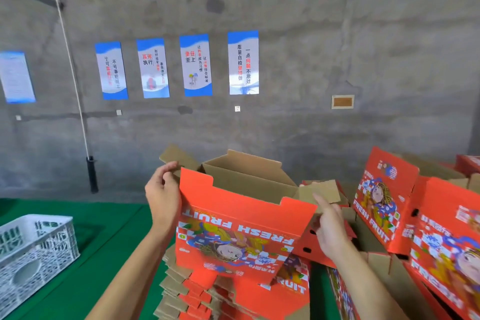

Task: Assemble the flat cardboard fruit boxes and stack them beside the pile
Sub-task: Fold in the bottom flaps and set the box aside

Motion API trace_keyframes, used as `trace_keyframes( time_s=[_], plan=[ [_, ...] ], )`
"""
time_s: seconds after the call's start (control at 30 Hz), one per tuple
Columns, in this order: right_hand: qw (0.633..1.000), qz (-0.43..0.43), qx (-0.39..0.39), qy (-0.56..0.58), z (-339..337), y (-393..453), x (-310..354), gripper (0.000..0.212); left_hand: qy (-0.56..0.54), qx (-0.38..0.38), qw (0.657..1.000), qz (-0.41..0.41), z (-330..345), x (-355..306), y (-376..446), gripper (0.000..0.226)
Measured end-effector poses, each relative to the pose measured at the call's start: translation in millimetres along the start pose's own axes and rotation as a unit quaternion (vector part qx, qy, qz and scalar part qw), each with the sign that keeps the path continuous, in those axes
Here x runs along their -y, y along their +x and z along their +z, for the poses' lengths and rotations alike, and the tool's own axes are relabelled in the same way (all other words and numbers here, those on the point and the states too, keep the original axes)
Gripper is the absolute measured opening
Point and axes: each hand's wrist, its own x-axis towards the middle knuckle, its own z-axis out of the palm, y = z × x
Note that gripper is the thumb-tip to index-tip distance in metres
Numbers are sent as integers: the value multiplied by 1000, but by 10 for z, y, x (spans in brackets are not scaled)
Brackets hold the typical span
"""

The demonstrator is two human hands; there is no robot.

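A red "FRESH FRUIT" cardboard box [241, 231] is held opened up above the pile of flat boxes [207, 296], its print upside down and its brown inside showing. My left hand [162, 195] grips the box's left edge, fingers curled over a brown flap at the top corner. My right hand [328, 228] holds the box's right end, its index finger stretched up against the brown side flap [322, 191].
Several assembled red boxes [389, 205] lie tilted and stacked on the right. A white perforated plastic crate [33, 252] sits at the left on the green floor [104, 241]. A grey concrete wall with blue posters [196, 65] stands behind.
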Motion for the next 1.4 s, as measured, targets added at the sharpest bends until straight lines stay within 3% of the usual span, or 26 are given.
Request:
trace_keyframes(
  time_s=[0.07,0.13,0.2,0.27,0.37,0.53,0.63,0.77,0.83,0.9,1.03,1.17,1.23,1.33,1.4],
  plan=[
    [998,15,13,-51,14,41,-92,23,-44,27,997,-62,63,12,-35,37],
    [994,15,22,-107,56,38,-118,27,-55,78,990,-104,90,73,-54,53],
    [988,1,39,-151,79,40,-91,33,38,128,990,-50,96,169,-73,84],
    [983,-22,83,-160,93,10,-35,40,135,123,983,3,104,217,-57,96],
    [988,-29,111,-104,81,-64,-23,40,183,113,976,31,116,264,-4,84],
    [989,-81,125,-4,70,-122,70,41,214,152,965,-6,94,373,115,89],
    [962,-181,157,-133,84,-148,124,55,227,169,959,-15,165,388,177,93],
    [891,-265,175,-324,66,-134,130,56,229,196,953,-21,246,373,197,94],
    [874,-262,173,-371,56,-133,118,60,235,210,949,14,271,373,186,88],
    [880,-249,196,-354,59,-125,87,64,241,221,943,66,273,363,178,82],
    [881,-245,221,-339,152,-105,100,53,239,284,904,213,223,287,169,80],
    [851,-287,240,-368,325,-61,301,50,261,315,887,214,205,231,183,86],
    [840,-294,246,-384,427,-11,365,37,274,321,880,216,212,228,187,74],
    [868,-246,208,-378,541,129,399,28,286,322,874,228,246,232,189,52],
    [894,-180,168,-373,572,231,398,47,275,324,878,221,258,240,187,47]
  ],
)
